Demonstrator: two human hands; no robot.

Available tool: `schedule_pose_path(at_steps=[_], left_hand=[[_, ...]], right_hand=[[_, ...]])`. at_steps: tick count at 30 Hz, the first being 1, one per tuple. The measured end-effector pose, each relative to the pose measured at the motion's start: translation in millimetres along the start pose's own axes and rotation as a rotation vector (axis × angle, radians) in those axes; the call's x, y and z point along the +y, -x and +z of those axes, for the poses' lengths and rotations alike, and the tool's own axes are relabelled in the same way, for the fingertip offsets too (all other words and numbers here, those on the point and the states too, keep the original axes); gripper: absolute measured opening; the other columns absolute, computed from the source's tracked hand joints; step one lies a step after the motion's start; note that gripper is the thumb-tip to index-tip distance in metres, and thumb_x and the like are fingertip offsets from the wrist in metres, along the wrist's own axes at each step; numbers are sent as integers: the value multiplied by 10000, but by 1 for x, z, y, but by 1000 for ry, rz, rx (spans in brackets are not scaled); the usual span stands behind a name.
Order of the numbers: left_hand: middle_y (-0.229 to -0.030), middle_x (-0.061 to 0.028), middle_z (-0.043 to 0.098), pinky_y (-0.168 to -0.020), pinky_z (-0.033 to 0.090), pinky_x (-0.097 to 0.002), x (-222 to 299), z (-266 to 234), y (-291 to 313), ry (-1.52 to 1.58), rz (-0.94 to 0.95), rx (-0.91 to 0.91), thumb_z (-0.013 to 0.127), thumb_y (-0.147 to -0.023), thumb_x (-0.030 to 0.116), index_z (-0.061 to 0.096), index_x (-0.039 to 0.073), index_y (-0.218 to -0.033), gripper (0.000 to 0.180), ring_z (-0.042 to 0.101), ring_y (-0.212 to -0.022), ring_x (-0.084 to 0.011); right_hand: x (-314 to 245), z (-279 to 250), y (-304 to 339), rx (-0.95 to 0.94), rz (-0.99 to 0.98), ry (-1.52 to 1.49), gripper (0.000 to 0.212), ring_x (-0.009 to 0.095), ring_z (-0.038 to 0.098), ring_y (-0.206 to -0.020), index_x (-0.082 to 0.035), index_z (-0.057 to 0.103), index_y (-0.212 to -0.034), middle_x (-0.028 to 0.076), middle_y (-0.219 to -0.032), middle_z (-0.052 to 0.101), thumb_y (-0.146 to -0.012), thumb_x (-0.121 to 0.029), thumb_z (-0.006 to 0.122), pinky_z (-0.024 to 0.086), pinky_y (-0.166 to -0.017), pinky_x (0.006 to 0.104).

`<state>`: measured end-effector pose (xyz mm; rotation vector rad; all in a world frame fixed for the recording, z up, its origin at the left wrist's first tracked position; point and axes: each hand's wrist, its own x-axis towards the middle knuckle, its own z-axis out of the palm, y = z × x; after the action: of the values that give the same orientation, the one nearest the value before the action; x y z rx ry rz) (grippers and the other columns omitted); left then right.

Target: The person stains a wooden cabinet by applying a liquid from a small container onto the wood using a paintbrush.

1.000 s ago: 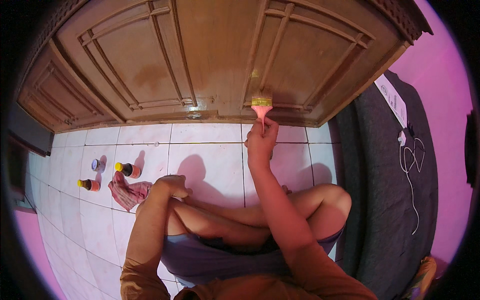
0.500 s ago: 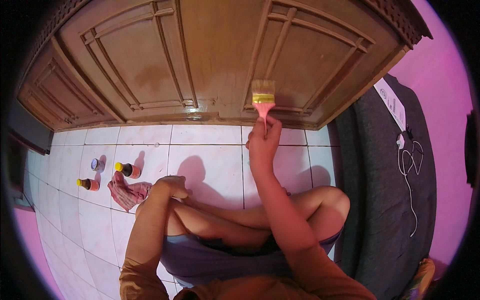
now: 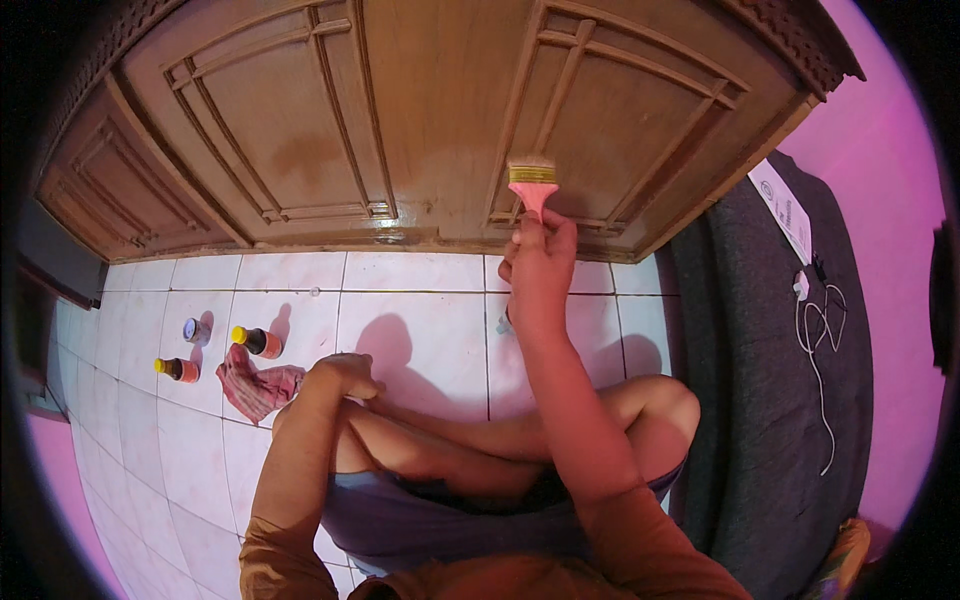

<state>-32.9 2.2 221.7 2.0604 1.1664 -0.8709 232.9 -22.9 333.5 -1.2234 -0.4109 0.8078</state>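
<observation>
My right hand [image 3: 543,262] is closed around the pink handle of a flat paintbrush [image 3: 532,190]. The brush has a yellow metal band, and its pale bristles meet the brown wooden cabinet front [image 3: 440,130] at the lower left of the right-hand framed panel. Over my left knee rests my left hand [image 3: 350,375], its fingers curled in loosely with nothing showing in them. A crumpled pink-red cloth [image 3: 262,388] lies on the floor just left of that knee.
On the white tiled floor [image 3: 410,272] to the left stand two dark bottles with yellow caps, one nearer [image 3: 257,341] and one farther left [image 3: 177,370]. Close by is a small round container [image 3: 194,329]. A dark grey cushion [image 3: 770,380] at right carries a white cable [image 3: 822,370] and a paper [image 3: 783,208].
My right hand has shifted slightly right, and the paintbrush has tipped so its bristles look shorter against the panel. My left hand stays on the knee.
</observation>
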Motion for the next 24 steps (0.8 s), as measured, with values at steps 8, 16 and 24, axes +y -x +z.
schedule_pose_path(at_steps=[8,16,24], left_hand=[[-1280,-212,603,-987,459,-414,9,-8,-3,6,-55,-119,611,-829,466,543,-37,-1266,669,573,-1202,-333],[-1295,-222,592,-996,458,-412,11,-11,3,14,-77,-126,624,-801,468,547,-43,-1273,700,568,-1211,-332],[-1281,-208,605,-987,459,-409,16,-15,7,20,-99,-147,622,-817,459,544,-35,-1277,679,572,-1207,-325]], right_hand=[[74,-27,-14,135,180,200,186,61,381,-491,-76,421,-1069,-2,-723,460,-986,-190,542,276,-386,240],[-42,9,-9,-26,20,67,218,100,468,-491,-33,426,-1072,38,-708,506,-983,-211,517,383,-382,276],[-67,13,-4,-100,-328,34,154,39,407,-563,-78,459,-1077,-18,-765,482,-1002,-199,518,310,-441,213]])
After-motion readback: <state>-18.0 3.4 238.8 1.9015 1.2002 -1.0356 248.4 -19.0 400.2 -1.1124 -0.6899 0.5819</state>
